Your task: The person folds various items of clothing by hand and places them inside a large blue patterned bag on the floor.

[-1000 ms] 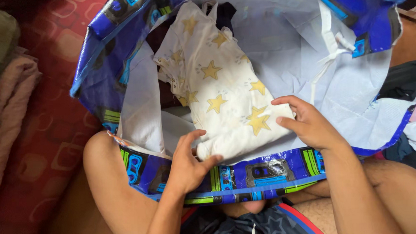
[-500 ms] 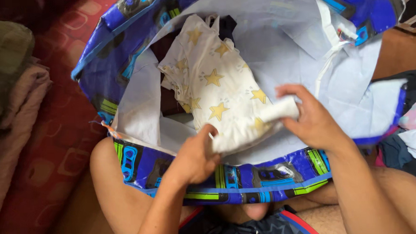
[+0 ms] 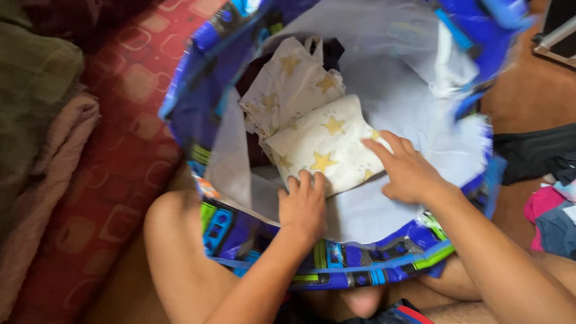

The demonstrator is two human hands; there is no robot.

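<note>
Left hand (image 3: 302, 209) and right hand (image 3: 404, 172), fingers spread flat, press the folded star-print cloth (image 3: 326, 146) inside the blue bag (image 3: 368, 258).

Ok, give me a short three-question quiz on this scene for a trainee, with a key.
1. True or false: both hands rest on the folded star-print cloth inside the blue bag.
2. Which hand lies nearer the bag's near rim? A) left hand B) right hand
3. What lies on the floor at the right edge of the picture?

Key:
1. True; each hand lies flat on the cloth's near edge.
2. A.
3. A pile of clothes, dark, pink and pale pieces.
</note>
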